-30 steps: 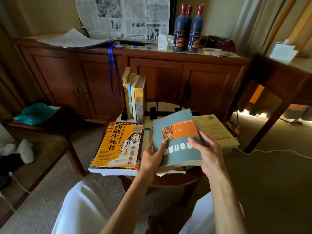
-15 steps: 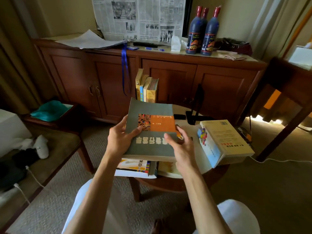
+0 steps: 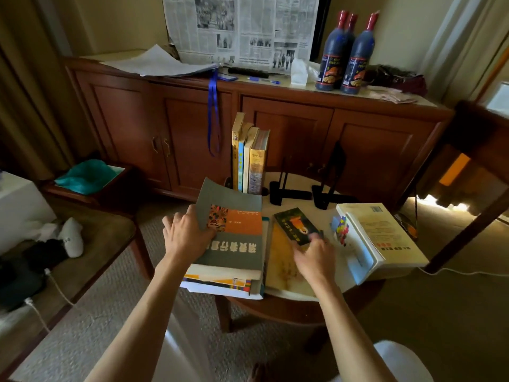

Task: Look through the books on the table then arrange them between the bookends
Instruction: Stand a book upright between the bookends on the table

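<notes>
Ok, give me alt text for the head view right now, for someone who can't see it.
A person's left hand holds a grey-and-orange book on a stack at the round table's near left edge, while the right hand reaches a small dark green book. Behind, four books stand upright beside black bookends; a thick cream book lies right.

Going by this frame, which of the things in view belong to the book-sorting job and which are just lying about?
Part of the job:
grey book, held by the left hand
small dark book, under the right hand
thick pale book
upright books
black bookends

Lying about:
bottles
newspaper
blue pen
teal cloth
</notes>
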A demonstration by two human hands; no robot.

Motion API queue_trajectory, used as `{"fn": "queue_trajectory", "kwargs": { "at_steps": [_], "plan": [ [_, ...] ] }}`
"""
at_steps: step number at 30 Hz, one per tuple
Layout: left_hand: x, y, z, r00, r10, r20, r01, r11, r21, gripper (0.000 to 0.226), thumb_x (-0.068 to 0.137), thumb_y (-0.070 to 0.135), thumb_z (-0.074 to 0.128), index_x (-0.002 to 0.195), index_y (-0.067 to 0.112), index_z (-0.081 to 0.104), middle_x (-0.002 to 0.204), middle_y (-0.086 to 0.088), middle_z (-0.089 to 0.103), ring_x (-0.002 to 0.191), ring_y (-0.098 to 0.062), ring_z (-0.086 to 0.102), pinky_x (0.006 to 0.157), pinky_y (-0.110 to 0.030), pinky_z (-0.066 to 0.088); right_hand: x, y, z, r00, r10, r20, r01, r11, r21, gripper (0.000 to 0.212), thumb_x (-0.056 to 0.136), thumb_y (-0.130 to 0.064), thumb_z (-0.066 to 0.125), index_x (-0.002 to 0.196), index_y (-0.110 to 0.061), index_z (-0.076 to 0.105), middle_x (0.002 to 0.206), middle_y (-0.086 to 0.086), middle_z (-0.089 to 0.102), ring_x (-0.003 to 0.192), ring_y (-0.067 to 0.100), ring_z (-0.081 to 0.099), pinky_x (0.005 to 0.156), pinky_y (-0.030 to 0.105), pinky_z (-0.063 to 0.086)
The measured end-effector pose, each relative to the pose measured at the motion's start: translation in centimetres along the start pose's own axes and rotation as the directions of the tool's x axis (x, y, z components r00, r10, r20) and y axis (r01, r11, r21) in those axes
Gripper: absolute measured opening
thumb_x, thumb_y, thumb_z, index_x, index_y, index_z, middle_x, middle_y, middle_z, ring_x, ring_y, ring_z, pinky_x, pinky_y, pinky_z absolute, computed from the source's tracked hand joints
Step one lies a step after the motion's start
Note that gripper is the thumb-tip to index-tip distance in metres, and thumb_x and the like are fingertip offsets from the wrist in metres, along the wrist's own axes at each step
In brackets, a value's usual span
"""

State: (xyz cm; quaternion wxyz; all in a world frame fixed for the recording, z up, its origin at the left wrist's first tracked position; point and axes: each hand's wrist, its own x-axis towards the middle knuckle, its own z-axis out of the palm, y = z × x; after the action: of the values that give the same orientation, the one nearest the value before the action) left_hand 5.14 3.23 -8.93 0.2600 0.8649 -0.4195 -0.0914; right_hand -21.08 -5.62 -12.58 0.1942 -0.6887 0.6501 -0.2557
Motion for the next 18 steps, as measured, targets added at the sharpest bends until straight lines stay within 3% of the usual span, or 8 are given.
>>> {"fn": "queue_trajectory", "kwargs": {
  "at_steps": [2, 4, 7, 9, 13, 18],
  "plan": [
    [-1.8, 2.1, 0.6, 0.996, -0.023, -0.09, 0.02, 0.999, -0.031, 0.081, 0.082, 0.041, 0.068, 0.15, 0.018, 0.031, 0.137, -0.019, 0.05, 0.13, -0.04, 0.032, 0.106, -0.049, 0.028, 0.3, 2.0, 0.1, 0.991, 0.13, 0.03, -0.123, 0.976, -0.182, 0.066, 0.083, -0.062, 0.065, 0.125, -0.013, 0.051, 0.127, 0.014, 0.057, 0.118, 0.034, 0.054, 0.095, 0.048, 0.05],
    [-3.6, 3.9, 1.5, 0.987, 0.025, -0.157, -0.03, 0.999, -0.028, 0.094, 0.082, 0.036, 0.068, 0.157, 0.018, 0.015, 0.154, -0.021, 0.032, 0.141, -0.04, 0.019, 0.114, -0.051, 0.021, 0.2, 3.4, 0.2, 0.973, 0.219, 0.073, -0.192, 0.943, -0.271, 0.079, 0.078, -0.07, 0.066, 0.127, -0.009, 0.049, 0.135, 0.018, 0.051, 0.127, 0.038, 0.045, 0.1, 0.05, 0.044],
    [-4.9, 5.3, 3.0, 0.973, 0.07, -0.218, -0.069, 0.998, 0.015, 0.11, 0.077, 0.03, 0.073, 0.16, 0.017, 0.002, 0.165, -0.025, -0.002, 0.152, -0.039, -0.005, 0.121, -0.053, 0.003, -0.1, 4.0, 0.0, 0.961, 0.266, 0.07, -0.248, 0.948, -0.201, 0.075, 0.073, -0.07, 0.071, 0.114, -0.01, 0.057, 0.119, 0.012, 0.06, 0.112, 0.032, 0.056, 0.087, 0.041, 0.048],
    [-5.4, 5.7, 3.7, 0.964, 0.094, -0.249, -0.087, 0.995, 0.039, 0.114, 0.077, 0.03, 0.075, 0.161, 0.015, -0.001, 0.164, -0.027, -0.013, 0.152, -0.04, -0.014, 0.122, -0.053, -0.006, 0.0, 4.1, -0.2, 0.943, 0.32, 0.095, -0.318, 0.948, -0.035, 0.064, 0.071, -0.061, 0.079, 0.106, -0.011, 0.059, 0.106, 0.007, 0.067, 0.094, 0.026, 0.061, 0.076, 0.034, 0.049],
    [-6.8, 6.8, 5.4, 0.967, 0.17, -0.189, -0.159, 0.985, 0.074, 0.096, 0.09, 0.036, 0.064, 0.161, 0.014, 0.003, 0.164, -0.024, -0.019, 0.152, -0.036, -0.021, 0.121, -0.051, -0.014, 0.4, 3.9, -1.1, 0.906, 0.362, 0.22, -0.398, 0.905, 0.149, 0.038, 0.076, -0.041, 0.083, 0.095, -0.017, 0.062, 0.093, 0.001, 0.068, 0.086, 0.022, 0.064, 0.076, 0.036, 0.055],
    [-7.9, 7.8, 6.9, 0.971, 0.239, -0.007, -0.237, 0.965, 0.116, 0.054, 0.105, 0.036, 0.033, 0.157, 0.024, 0.026, 0.169, -0.012, 0.008, 0.156, -0.03, 0.0, 0.125, -0.05, -0.002, 0.5, 3.2, -2.0, 0.868, 0.375, 0.327, -0.492, 0.744, 0.453, 0.021, 0.084, -0.017, 0.077, 0.087, -0.018, 0.057, 0.097, 0.005, 0.064, 0.083, 0.018, 0.06, 0.061, 0.029, 0.047]
  ]
}}
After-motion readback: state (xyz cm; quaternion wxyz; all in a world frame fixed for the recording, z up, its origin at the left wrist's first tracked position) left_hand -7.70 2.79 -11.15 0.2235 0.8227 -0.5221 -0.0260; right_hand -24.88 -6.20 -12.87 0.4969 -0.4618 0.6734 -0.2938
